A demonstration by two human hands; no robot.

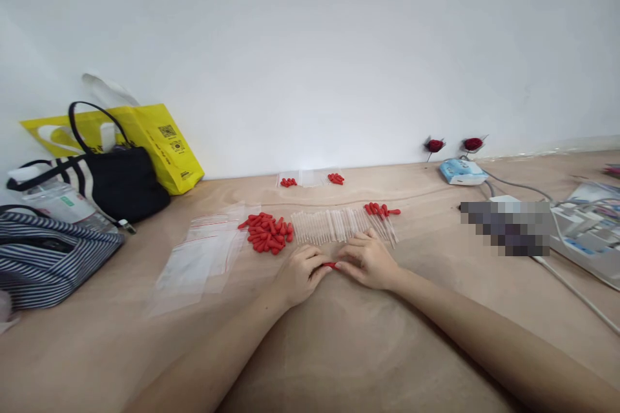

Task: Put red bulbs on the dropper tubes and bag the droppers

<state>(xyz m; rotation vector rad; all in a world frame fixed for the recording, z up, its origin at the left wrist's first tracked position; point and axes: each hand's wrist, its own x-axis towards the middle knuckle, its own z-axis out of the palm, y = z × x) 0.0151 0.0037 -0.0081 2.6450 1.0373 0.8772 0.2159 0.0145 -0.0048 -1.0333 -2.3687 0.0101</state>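
Fingers (316,261) of the left hand (299,272) and of the right hand (369,262) pinch one small red bulb (330,265) between them, over the pale brown wooden tabletop (436,251); just beyond lie a row of slender clear tubes (320,226) and, to its left, a heap of red bulbs (264,233).

We've got two QR codes (167,131) on the yellow bag (177,164). Its black lettering (188,174) is way too blurry for us.
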